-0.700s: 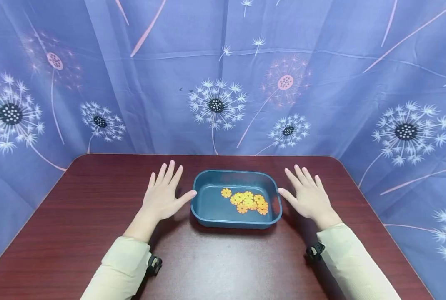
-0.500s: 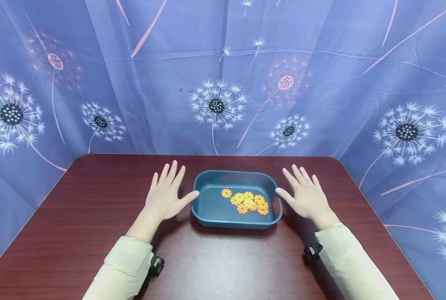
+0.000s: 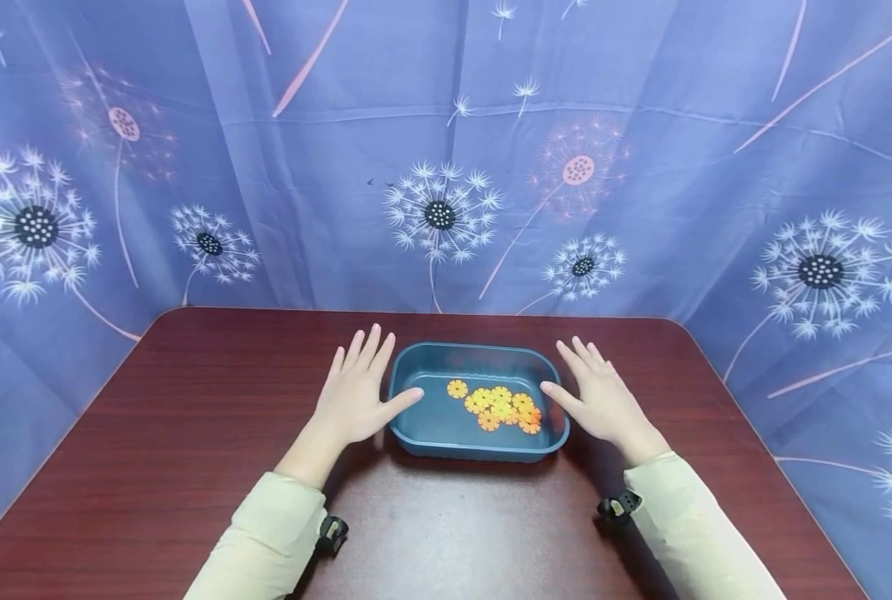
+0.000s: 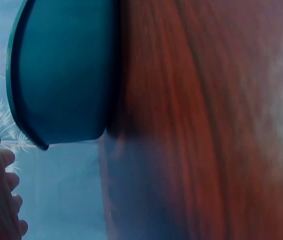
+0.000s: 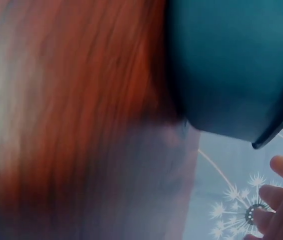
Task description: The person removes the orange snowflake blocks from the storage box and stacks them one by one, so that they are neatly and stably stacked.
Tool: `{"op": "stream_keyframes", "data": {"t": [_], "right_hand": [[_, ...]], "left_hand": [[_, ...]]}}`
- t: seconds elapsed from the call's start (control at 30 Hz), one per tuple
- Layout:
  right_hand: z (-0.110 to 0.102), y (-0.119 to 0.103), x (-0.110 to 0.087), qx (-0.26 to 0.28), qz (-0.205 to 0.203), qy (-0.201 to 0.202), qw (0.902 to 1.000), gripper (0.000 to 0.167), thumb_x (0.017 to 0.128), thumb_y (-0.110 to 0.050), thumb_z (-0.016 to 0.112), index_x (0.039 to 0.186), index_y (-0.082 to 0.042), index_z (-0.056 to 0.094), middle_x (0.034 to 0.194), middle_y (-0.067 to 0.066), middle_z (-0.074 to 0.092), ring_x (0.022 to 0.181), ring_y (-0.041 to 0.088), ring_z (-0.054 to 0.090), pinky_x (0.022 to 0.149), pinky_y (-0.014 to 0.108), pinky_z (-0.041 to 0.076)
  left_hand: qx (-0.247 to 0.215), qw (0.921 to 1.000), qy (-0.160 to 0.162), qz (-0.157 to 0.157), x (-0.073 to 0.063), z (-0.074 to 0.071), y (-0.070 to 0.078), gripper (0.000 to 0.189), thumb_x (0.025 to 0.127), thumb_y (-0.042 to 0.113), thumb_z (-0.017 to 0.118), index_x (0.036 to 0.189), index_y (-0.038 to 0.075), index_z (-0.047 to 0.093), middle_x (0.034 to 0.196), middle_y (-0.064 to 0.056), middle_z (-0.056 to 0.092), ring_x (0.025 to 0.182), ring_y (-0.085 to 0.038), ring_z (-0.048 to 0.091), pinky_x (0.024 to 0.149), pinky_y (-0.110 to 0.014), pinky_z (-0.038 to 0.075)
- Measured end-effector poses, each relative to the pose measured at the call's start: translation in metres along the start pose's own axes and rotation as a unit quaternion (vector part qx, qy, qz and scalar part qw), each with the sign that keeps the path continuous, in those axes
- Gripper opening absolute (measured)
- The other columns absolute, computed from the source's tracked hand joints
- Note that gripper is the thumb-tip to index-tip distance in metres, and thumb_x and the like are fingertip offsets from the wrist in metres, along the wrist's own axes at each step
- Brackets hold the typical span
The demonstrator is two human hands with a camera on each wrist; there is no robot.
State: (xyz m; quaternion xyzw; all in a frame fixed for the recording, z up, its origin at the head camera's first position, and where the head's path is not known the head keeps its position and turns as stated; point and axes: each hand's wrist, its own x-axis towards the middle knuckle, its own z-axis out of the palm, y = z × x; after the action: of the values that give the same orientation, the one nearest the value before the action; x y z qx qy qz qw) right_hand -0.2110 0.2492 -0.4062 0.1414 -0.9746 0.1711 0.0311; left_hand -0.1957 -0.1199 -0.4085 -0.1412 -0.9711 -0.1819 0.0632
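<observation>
A blue-green plastic basin (image 3: 453,442) with rounded corners stands on the table. Several orange and yellow notched, flower-like discs (image 3: 502,406) lie in it, mostly heaped toward its right side. At the basin's left end is my left hand (image 3: 354,404), fingers spread and its thumb reaching over the rim. My right hand (image 3: 599,400) is at the other end, likewise spread, with its thumb over the right rim. Neither hand grips anything. Both wrist views show the basin's outer wall (image 4: 66,75) close by; whether the hands touch it I cannot tell.
The dark red wood-grain table (image 3: 213,400) has rounded far corners. Behind it and at both sides hangs a blue cloth (image 3: 326,208) printed with dandelions. A small black device (image 3: 332,535) sits at the left cuff, another (image 3: 620,505) at the right.
Both hands have moved inward toward the basin, the left one to the right and the right one to the left. Their thumbs now reach over the rim. The head view has shifted slightly.
</observation>
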Motion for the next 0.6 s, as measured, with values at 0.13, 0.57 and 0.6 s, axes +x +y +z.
{"op": "stream_keyframes", "data": {"t": [0.13,0.57,0.6], "right_hand": [[0.004,-0.002,0.0,0.085,0.012,-0.014,0.9962,0.08,0.091,-0.058,0.049,0.151,-0.014,0.021,0.157,0.017,0.016,0.145,0.04,0.01,0.11,0.064,0.016],[0.023,-0.018,-0.004,0.296,0.084,0.02,0.9513,0.07,0.096,-0.032,0.054,0.152,-0.012,0.018,0.153,0.02,0.026,0.14,0.039,0.028,0.108,0.055,0.031],[0.025,-0.019,-0.003,0.317,0.09,0.025,0.9439,0.068,0.096,-0.027,0.054,0.151,-0.01,0.019,0.152,0.021,0.027,0.14,0.038,0.029,0.109,0.053,0.032]], "left_hand": [[-0.014,0.9998,0.006,0.013,0.001,0.004,0.007,0.096,0.081,0.079,0.035,0.153,0.018,0.015,0.16,-0.005,0.01,0.148,-0.028,0.004,0.117,-0.053,0.009],[-0.062,0.9962,0.027,0.055,0.002,0.013,0.028,0.091,0.082,0.071,0.048,0.149,0.012,0.028,0.158,-0.005,0.02,0.147,-0.024,0.012,0.116,-0.052,0.018],[-0.071,0.9956,0.027,0.055,0.002,0.013,0.03,0.09,0.082,0.07,0.049,0.149,0.012,0.029,0.158,-0.004,0.02,0.147,-0.023,0.012,0.116,-0.052,0.019]]}}
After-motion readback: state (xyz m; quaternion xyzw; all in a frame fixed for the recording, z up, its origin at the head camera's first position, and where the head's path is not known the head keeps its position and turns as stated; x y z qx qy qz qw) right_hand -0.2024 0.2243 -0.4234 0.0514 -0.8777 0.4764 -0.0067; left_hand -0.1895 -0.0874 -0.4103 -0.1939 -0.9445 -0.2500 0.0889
